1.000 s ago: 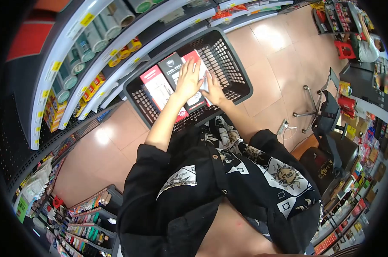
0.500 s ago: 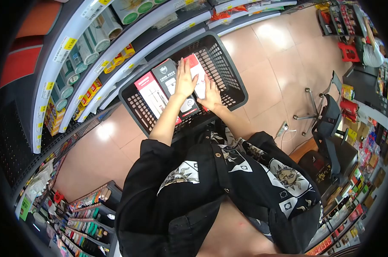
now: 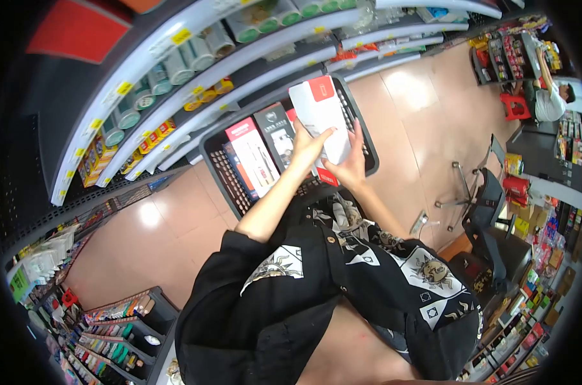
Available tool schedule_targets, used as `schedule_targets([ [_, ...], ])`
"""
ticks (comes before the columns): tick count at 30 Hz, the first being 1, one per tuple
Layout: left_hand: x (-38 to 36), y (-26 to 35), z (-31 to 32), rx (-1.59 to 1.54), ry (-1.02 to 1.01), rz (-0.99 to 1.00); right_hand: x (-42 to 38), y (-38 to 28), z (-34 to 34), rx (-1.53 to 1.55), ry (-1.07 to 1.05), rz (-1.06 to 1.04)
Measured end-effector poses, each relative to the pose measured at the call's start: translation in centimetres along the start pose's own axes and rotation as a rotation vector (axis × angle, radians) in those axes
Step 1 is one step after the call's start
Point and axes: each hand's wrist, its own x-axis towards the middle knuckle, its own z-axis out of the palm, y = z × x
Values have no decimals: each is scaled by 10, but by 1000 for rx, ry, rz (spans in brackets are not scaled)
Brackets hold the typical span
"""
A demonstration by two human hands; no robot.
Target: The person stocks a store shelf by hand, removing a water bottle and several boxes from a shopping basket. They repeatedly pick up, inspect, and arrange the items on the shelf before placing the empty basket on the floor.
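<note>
A white box with red ends is held between both hands, raised over the right part of a dark plastic basket. My left hand grips its left side, the thumb lying across the white face. On the lower right side, my right hand presses with fingers stretched along the edge. Inside the basket, a black box stands left of the held box, and beside it leans a red and white box. Part of another red item shows behind my left hand.
Store shelves with jars and yellow packs curve along the upper left. A black office chair stands on the tiled floor at right. At the far upper right is another person near a red stool.
The white and red box has come up out of the basket, now gripped by both hands. Before, the hands lay on the boxes. The view has shifted, and the person at far right shows more.
</note>
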Motion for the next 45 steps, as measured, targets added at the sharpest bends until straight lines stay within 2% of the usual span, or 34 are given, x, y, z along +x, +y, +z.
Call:
schedule_targets([
  [1,-12,18,-4,-21,-9,37,-2,-8,1,20,13,-68],
  [3,-35,51,-14,-42,11,200,-6,-28,2,-198,42,-333],
  [4,-48,65,-24,-36,44,315,-10,-38,8,109,-27,-248],
  [5,-64,84,-37,67,69,380,-13,-45,12,-62,-22,-399],
  [6,-80,105,-50,167,88,440,-21,-67,20,83,3,-388],
  [10,-140,188,-104,267,96,689,-27,-145,52,129,-103,-603],
  [11,-145,198,-121,289,138,782,-25,-162,68,280,-160,-636],
  [12,-149,209,-140,313,182,870,-23,-186,85,291,-125,-739],
  [13,-157,224,-157,214,144,916,-15,-203,103,279,-90,-854],
  [14,-154,232,-181,346,198,1074,-6,-219,118,266,-54,-965],
  [15,-150,243,-201,353,197,1088,4,-229,128,215,-108,-947],
  [16,-139,251,-230,510,165,1156,9,-260,141,173,-65,-962],
  [18,-113,269,-284,828,90,1282,33,-279,180,276,-212,-888],
  [19,-98,281,-314,908,191,1286,42,-301,195,383,-197,-978],
  [20,-86,295,-332,985,295,1289,28,-362,183,270,-225,-909],
  [21,-100,326,-327,819,237,1289,42,-374,202,90,49,-1232],
  [22,-116,356,-316,653,180,1278,60,-382,220,57,201,-1292],
  [23,-106,367,-325,630,196,1261,77,-390,243,104,217,-1244],
  [24,-96,377,-333,676,261,1356,82,-401,256,154,230,-1193],
  [25,-88,385,-340,681,261,1371,82,-405,264,161,232,-1194],
  [27,-82,396,-350,687,265,1392,79,-425,267,346,166,-956],
  [29,-76,406,-354,551,180,1171,87,-436,270,310,172,-962],
  [37,-9,449,-379,487,88,1085,137,-463,294,106,183,-753],
  [39,17,463,-388,331,8,948,152,-474,297,11,133,-622],
  [42,61,483,-401,257,-86,873,186,-478,313,66,176,-701],
  [45,80,499,-403,262,-99,777,210,-489,321,90,154,-624],
])
